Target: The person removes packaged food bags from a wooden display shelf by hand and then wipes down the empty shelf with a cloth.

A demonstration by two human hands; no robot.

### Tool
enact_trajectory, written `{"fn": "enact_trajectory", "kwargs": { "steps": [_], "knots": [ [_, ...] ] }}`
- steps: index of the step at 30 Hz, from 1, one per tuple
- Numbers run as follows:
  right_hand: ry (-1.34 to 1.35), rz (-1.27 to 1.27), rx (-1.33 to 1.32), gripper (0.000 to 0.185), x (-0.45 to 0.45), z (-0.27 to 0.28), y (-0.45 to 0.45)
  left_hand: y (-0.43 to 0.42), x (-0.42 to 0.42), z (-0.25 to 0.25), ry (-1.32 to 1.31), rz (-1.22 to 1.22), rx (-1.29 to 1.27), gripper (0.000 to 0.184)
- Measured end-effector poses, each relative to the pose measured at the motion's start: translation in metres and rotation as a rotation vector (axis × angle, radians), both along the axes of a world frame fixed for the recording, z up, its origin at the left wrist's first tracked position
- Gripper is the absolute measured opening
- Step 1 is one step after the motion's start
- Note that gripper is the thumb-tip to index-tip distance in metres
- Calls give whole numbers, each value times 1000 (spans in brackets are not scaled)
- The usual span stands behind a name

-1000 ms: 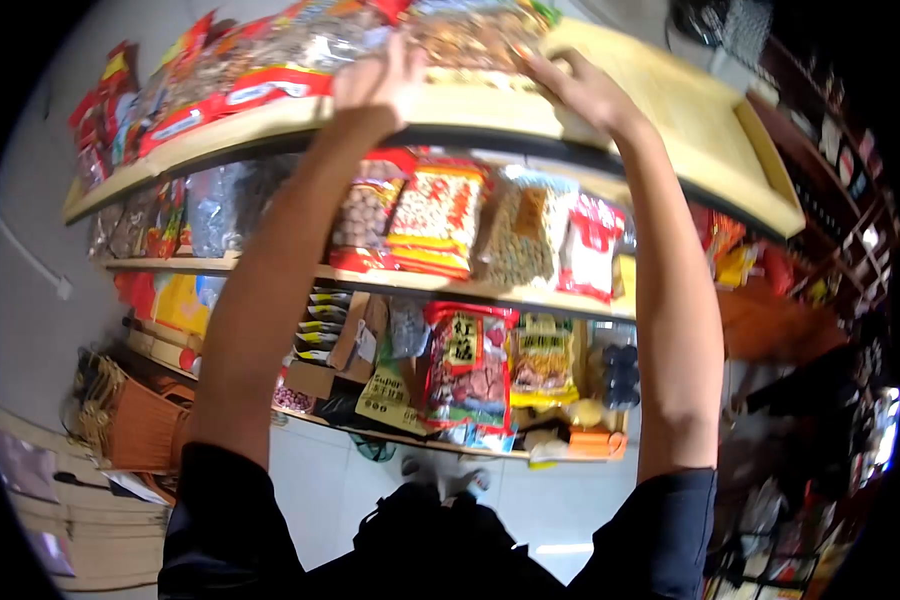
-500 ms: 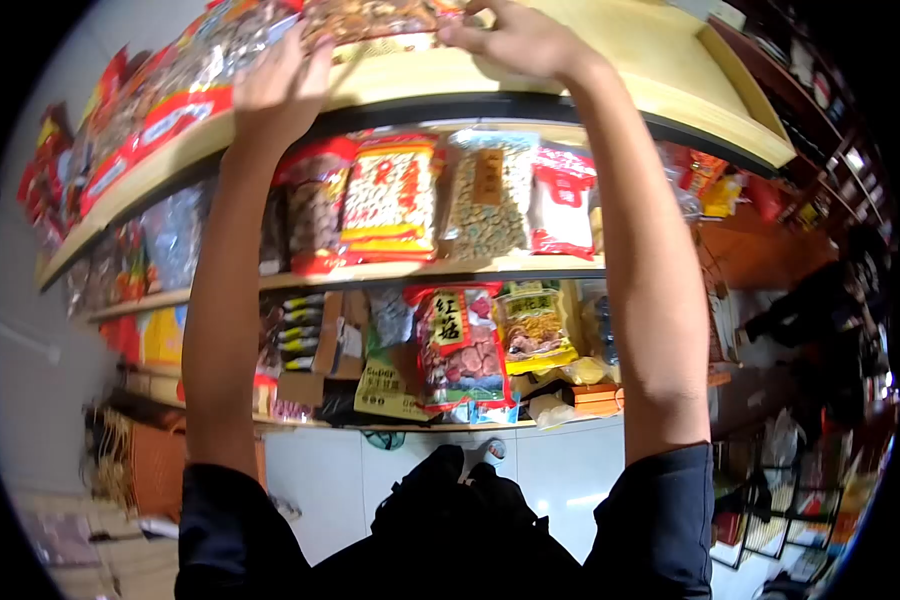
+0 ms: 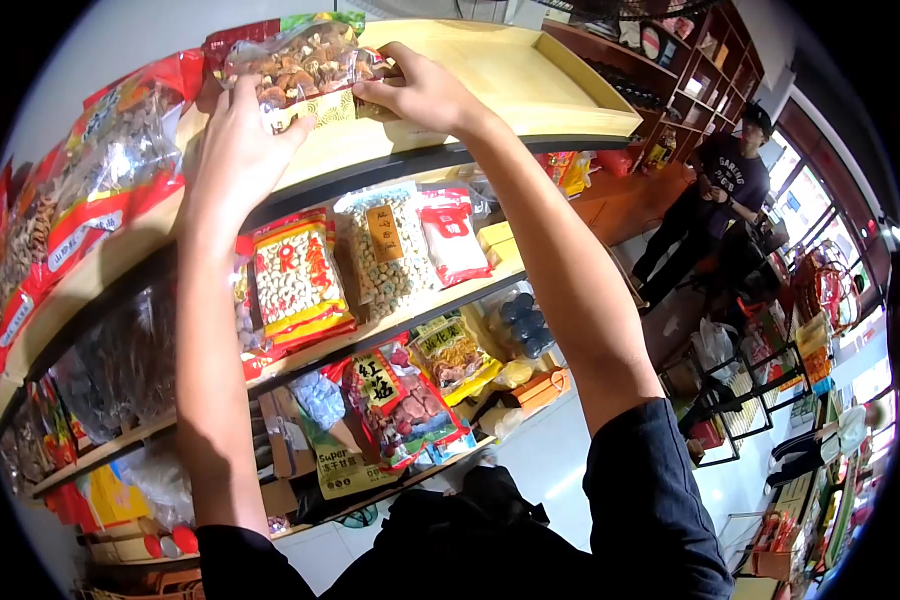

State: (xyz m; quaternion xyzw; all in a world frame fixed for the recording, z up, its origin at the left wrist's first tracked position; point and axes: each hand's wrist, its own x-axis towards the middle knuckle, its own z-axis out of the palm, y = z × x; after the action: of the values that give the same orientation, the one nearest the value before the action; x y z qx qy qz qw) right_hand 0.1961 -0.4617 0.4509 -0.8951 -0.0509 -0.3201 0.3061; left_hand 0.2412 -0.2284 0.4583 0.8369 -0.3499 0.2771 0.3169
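Note:
A clear bag of dried mushrooms (image 3: 300, 68) with a patterned cream lower band rests on the top wooden shelf (image 3: 450, 55). My left hand (image 3: 242, 145) is at its left side, the thumb apart at the front and the fingers along the edge. From the right, my right hand (image 3: 425, 92) pinches the bag's edge between thumb and fingers. Left of the bag stands a big red-edged bag of dried goods (image 3: 130, 140). Part of the mushroom bag's lower left is covered by my left hand.
Below are a yellow-red bag (image 3: 295, 270), a clear bag of pale beads (image 3: 382, 250) and a white-red packet (image 3: 455, 238). Lower down lies a red bag (image 3: 405, 400). A person in black (image 3: 715, 190) stands at right, beyond a black rack (image 3: 740, 400).
My view has swung to the right and tilted, bringing people and the shop's right side into sight. Both hands remain at the mushroom bag, which now shows more fully.

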Motion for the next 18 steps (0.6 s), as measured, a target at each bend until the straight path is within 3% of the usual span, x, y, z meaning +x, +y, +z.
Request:
{"fn": "enact_trajectory", "kwargs": {
  "steps": [2,4,6,10,14,16,18],
  "knots": [
    [-29,-5,27,68,-5,5,3,1,2,2,-46,-9,2,72],
    [-93,41,95,58,-15,7,9,3,3,-1,-15,-109,-55,71],
    [-202,132,118,50,-16,9,5,3,1,-2,-71,-47,-56,71],
    [-333,134,47,48,-23,14,-2,1,-16,3,-30,-111,-166,69],
    [-435,94,35,50,-64,21,16,3,-25,-7,-226,-224,-336,66],
    [-419,167,114,48,-96,22,34,9,-32,-17,-327,-270,-393,65],
    [-545,433,615,57,-113,8,41,23,-48,-31,-272,-333,-480,69]
  ]
}}
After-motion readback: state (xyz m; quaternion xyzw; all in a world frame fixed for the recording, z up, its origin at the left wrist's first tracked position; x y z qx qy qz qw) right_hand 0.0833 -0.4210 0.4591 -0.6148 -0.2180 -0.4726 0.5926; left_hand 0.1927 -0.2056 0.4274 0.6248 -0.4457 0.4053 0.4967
